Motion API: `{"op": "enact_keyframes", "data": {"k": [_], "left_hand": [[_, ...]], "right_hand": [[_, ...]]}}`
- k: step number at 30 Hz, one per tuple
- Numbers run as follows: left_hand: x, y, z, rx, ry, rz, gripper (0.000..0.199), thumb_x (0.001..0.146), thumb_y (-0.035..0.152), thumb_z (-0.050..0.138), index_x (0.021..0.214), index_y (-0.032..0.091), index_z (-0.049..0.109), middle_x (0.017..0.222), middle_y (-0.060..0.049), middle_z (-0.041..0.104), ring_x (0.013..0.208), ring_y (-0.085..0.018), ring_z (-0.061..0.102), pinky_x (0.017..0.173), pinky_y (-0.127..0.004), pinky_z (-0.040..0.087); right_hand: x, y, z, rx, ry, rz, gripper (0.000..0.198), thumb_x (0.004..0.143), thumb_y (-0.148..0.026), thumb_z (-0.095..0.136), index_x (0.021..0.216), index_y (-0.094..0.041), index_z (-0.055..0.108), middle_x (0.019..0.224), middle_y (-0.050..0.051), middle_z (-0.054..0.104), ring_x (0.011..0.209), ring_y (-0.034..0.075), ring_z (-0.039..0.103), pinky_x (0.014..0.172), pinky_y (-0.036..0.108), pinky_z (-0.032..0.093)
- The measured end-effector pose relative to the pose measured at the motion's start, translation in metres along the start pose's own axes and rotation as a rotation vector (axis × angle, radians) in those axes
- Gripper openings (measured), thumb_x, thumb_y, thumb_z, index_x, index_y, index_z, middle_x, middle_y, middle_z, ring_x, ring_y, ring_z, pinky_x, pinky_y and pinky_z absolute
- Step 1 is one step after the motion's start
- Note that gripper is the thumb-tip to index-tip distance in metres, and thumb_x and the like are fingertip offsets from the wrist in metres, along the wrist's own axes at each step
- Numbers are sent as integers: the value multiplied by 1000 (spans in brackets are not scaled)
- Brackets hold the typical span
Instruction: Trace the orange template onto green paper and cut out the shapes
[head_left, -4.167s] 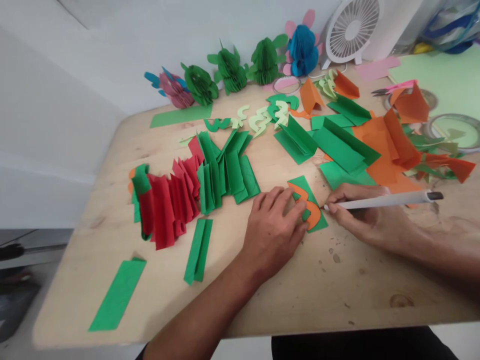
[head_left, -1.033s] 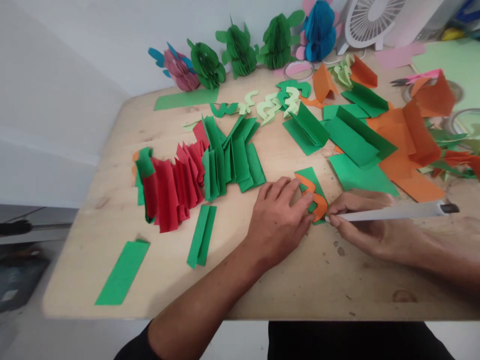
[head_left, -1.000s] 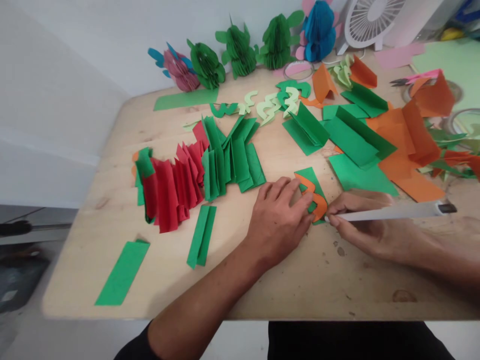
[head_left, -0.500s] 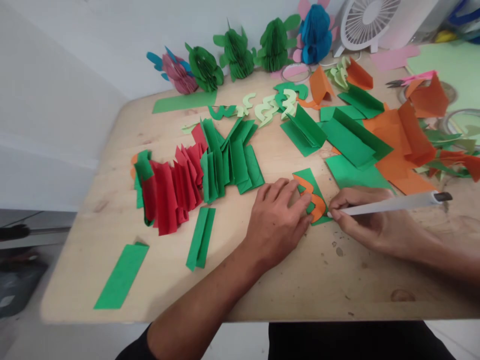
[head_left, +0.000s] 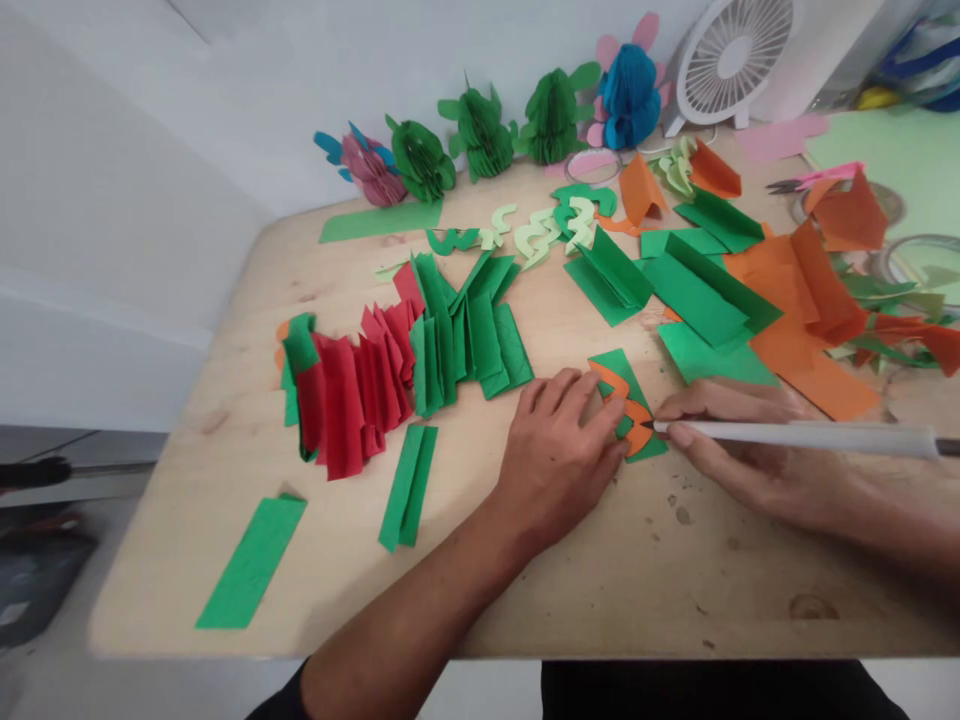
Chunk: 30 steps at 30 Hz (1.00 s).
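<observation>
My left hand point(head_left: 559, 455) lies flat with its fingers spread. Its fingertips press an orange paper cutout with a wavy, scalloped edge point(head_left: 638, 430) down on a folded green paper piece point(head_left: 654, 451). In my right hand point(head_left: 742, 450) a white pen point(head_left: 810, 436) is pinched between thumb and fingers. The pen's dark tip touches the cutout's right edge, and its barrel slants nearly level to the right. Part of the cutout's left side is hidden under my left fingers.
Folded red strips point(head_left: 341, 405) and green strips point(head_left: 469, 340) stand at the left. Pale scalloped cutouts point(head_left: 536, 235), loose folded green paper point(head_left: 709, 290) and orange sheets point(head_left: 780, 290) lie behind my hands. Honeycomb paper figures point(head_left: 480, 135) and a white fan point(head_left: 731, 60) line the wall.
The pen tip has moved slightly up and left along the cutout's edge, and the pen lies flatter. My left hand keeps its place on the cutout. The whole view has shifted a little.
</observation>
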<state>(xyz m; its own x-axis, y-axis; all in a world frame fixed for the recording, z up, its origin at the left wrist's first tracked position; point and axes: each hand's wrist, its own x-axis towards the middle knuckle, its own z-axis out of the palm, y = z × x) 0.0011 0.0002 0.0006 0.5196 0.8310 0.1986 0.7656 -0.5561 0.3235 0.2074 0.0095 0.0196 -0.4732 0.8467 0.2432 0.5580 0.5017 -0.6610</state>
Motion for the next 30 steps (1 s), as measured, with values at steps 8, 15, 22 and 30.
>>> {"op": "enact_keyframes", "data": {"k": [8, 15, 22, 30], "left_hand": [[-2, 1, 2, -19, 26, -10, 32, 88, 33, 52, 116, 17, 59, 126, -13, 60, 118, -29, 50, 97, -48, 42], [-2, 1, 2, -12, 28, -24, 28, 86, 34, 55, 107, 16, 60, 127, -12, 60, 119, -29, 50, 97, -48, 42], [-3, -1, 2, -26, 34, -7, 26, 86, 32, 54, 107, 18, 62, 127, -11, 61, 118, -29, 51, 97, -48, 42], [-5, -3, 3, -28, 45, -11, 28, 85, 34, 55, 108, 19, 62, 131, -11, 58, 120, -29, 49, 98, -49, 41]], "right_hand": [[3, 8, 7, -58, -14, -244, 21, 91, -17, 50, 106, -18, 64, 85, 7, 73, 76, 21, 68, 68, 36, 51], [1, 7, 7, -135, -19, -298, 24, 92, -14, 48, 111, -18, 61, 80, 6, 72, 72, 21, 67, 64, 35, 49], [3, 5, 8, -159, 4, -333, 24, 90, -10, 47, 107, -18, 61, 74, 4, 71, 65, 19, 65, 60, 33, 47], [3, 5, 9, -169, 34, -350, 24, 89, -9, 48, 105, -19, 62, 78, 6, 73, 70, 20, 68, 62, 32, 48]]}}
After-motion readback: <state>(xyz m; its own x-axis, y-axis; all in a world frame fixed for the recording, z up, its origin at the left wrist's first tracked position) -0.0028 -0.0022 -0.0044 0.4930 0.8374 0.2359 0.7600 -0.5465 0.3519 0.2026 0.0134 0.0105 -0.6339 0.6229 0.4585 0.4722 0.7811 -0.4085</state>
